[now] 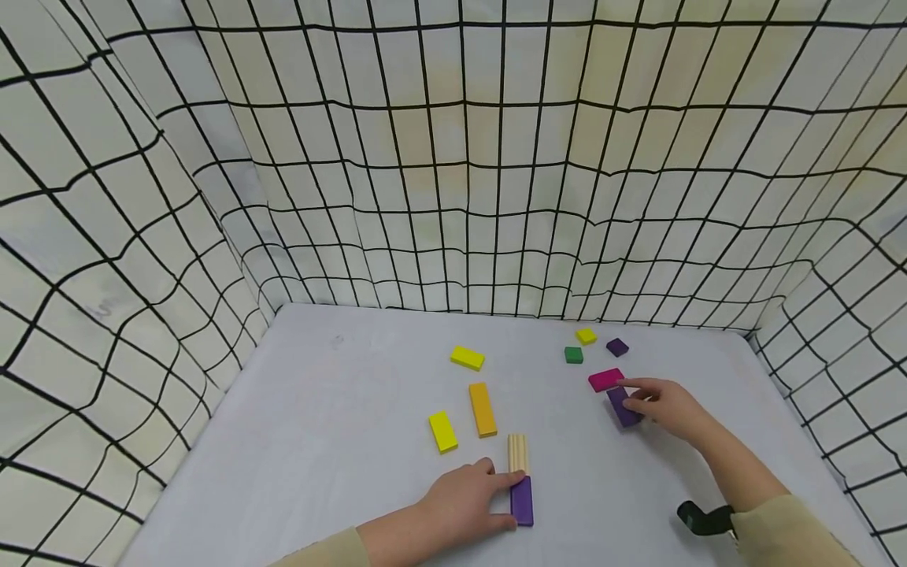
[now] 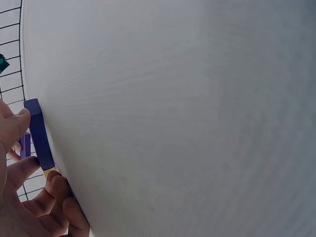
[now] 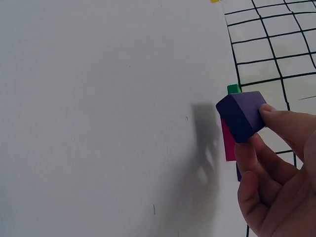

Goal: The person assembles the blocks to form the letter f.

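My left hand [image 1: 464, 496] pinches a purple block [image 1: 522, 502] lengthwise between thumb and forefinger, low over the white table. Against that block's far end lies a pale, ridged wooden piece [image 1: 519, 453], its near end by the forefinger. In the left wrist view, the thumb presses one end of the purple block [image 2: 40, 140]. Over to the right, my right hand [image 1: 669, 409] holds a second purple block [image 1: 620, 406] by thumb and fingertips. That block [image 3: 242, 116] is raised off the tabletop, its shadow falling beside it in the right wrist view. A magenta block [image 1: 605, 379] lies just beyond it.
Left of centre lie an orange block [image 1: 483, 409] and two yellow blocks, one nearer [image 1: 443, 431] and one farther [image 1: 468, 358]. Small green [image 1: 574, 355], yellow [image 1: 586, 336] and dark purple [image 1: 617, 346] blocks sit at the back right. Black netting [image 1: 464, 165] surrounds the table.
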### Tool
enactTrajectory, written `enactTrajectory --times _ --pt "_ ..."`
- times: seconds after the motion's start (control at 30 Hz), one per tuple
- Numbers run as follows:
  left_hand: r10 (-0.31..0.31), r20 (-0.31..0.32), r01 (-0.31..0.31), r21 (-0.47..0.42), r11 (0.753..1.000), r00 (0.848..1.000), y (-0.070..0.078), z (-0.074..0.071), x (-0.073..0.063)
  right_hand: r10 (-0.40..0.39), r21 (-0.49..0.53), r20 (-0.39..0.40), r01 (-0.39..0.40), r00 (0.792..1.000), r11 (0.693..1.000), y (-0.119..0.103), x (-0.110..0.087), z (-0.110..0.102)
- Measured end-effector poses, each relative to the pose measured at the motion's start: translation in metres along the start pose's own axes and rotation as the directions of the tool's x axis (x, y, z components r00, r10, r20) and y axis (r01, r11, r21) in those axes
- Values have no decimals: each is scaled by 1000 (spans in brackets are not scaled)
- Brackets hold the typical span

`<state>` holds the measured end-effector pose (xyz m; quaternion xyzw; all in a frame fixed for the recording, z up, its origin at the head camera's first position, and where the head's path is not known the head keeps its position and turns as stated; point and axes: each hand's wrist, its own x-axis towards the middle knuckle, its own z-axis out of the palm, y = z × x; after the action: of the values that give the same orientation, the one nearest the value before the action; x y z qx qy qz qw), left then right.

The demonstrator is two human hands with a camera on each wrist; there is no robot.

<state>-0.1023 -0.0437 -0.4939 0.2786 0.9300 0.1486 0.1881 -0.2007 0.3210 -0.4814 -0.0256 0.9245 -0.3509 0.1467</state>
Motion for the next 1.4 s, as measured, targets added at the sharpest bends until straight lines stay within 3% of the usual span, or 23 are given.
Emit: enactTrajectory --times 0.23,0.53,0.77,1.0,1.4 --pt "2 -2 -2 -1 1000 1000 1 0 1 13 151 -11 -11 1000 988 -8 3 13" --pt "-14 10 14 -4 1000 1000 1 1 2 -2 266 -12 5 1000 964 -38 18 44" --pt "-14 6 14 2 1000 1000 1 1 3 -29 295 -4 29 1000 955 -66 25 70" --pt "-6 -4 6 11 1000 1000 1 -1 1 3 316 2 -3 1000 949 -85 33 92" --pt "4 -10 -3 10 1000 1000 2 -1 0 52 274 14 -54 999 960 -97 39 118"
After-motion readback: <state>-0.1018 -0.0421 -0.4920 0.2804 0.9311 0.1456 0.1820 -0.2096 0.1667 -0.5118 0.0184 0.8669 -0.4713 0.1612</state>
